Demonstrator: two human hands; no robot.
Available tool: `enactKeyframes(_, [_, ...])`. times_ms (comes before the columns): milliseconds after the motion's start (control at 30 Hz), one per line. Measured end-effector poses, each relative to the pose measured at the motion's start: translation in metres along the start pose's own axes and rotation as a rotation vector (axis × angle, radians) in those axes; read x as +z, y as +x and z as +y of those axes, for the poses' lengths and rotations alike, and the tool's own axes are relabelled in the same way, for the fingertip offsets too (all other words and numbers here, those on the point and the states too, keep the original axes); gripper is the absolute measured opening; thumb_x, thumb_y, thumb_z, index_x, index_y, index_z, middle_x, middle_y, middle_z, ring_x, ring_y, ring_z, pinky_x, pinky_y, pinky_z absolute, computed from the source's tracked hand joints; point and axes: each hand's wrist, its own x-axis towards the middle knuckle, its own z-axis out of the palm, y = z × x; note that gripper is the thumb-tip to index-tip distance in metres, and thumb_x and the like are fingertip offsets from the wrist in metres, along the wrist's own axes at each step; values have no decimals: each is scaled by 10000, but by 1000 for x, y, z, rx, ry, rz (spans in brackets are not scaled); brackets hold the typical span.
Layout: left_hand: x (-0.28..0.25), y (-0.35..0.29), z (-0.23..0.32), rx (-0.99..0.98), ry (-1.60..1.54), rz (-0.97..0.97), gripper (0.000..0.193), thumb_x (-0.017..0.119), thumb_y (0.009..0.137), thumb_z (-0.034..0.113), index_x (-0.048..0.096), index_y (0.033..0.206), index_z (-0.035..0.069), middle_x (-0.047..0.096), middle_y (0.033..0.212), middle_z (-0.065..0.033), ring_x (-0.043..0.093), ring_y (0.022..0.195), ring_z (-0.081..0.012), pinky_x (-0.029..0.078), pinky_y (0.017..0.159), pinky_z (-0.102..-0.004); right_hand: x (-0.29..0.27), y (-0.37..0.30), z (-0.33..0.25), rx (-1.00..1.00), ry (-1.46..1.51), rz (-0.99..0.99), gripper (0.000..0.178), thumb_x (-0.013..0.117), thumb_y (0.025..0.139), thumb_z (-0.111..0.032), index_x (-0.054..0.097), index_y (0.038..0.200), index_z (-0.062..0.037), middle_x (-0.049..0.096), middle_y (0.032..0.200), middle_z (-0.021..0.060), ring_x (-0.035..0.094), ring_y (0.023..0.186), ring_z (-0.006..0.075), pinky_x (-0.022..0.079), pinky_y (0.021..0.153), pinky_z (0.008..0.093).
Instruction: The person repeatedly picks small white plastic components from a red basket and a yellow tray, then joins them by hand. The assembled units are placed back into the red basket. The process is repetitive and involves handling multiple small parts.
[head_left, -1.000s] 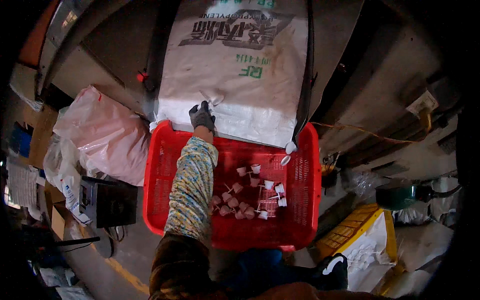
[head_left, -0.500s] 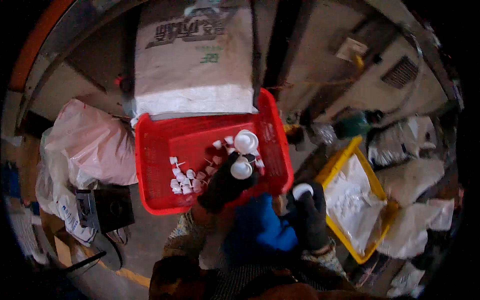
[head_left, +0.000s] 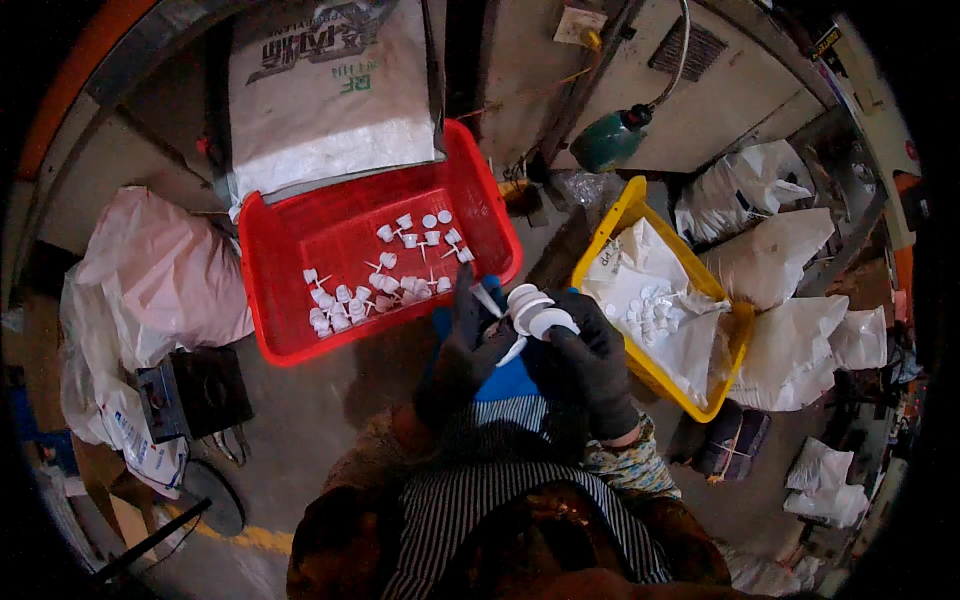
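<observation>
Both my hands wear dark gloves and meet above my lap, just off the near right corner of the red basket (head_left: 380, 325). My right hand (head_left: 598, 365) is closed on white round plastic caps (head_left: 528, 308), their discs facing up between thumb and fingers. In my left hand (head_left: 462, 345) is a white plastic piece with a pointed stem (head_left: 487, 299), pinched beside the caps; its exact shape is partly hidden by the fingers. Similar white caps with thin stems (head_left: 340, 307) lie loose in the red basket.
A yellow basket (head_left: 714, 402) lined with white sheeting holds more small white parts at the right. A large white woven sack (head_left: 330, 110) overhangs the red basket's far side. Pink and white bags (head_left: 165, 280) and a black box (head_left: 195, 395) stand left; white sacks (head_left: 780, 350) lie right.
My left hand has come out of the red basket with white pieces. My right hand has moved from beside the yellow basket to meet it. The view has turned to the right.
</observation>
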Motion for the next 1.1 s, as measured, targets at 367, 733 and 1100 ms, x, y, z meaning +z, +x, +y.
enactKeyframes(367, [7, 9, 69, 9, -162, -294, 607, 591, 875, 7, 361, 1436, -2, 449, 1428, -171, 445, 1325, -279, 333, 1126, -388, -25, -14, 12, -529, -567, 67, 263, 615, 875, -100, 643, 1117, -3, 631, 1048, 163, 623, 957, 311, 491, 853, 374])
enactKeyframes(733, [14, 8, 90, -109, -194, -271, 561, 631, 901, 123, 413, 1402, -4, 482, 1363, -228, 504, 1239, -295, 393, 1047, -378, -21, -23, -12, -713, -774, 113, 281, 640, 826, -6, 657, 1104, -45, 666, 1037, 156, 629, 911, 328, 520, 792, 400])
enactKeyframes(1100, [25, 4, 61, 14, -126, -222, 617, 666, 830, 90, 430, 1392, -8, 505, 1310, -247, 525, 1181, -360, 423, 1007, -426, -28, -18, 1, -420, -444, 75, 181, 668, 812, -29, 690, 990, -3, 671, 1009, 147, 630, 952, 288, 507, 817, 364])
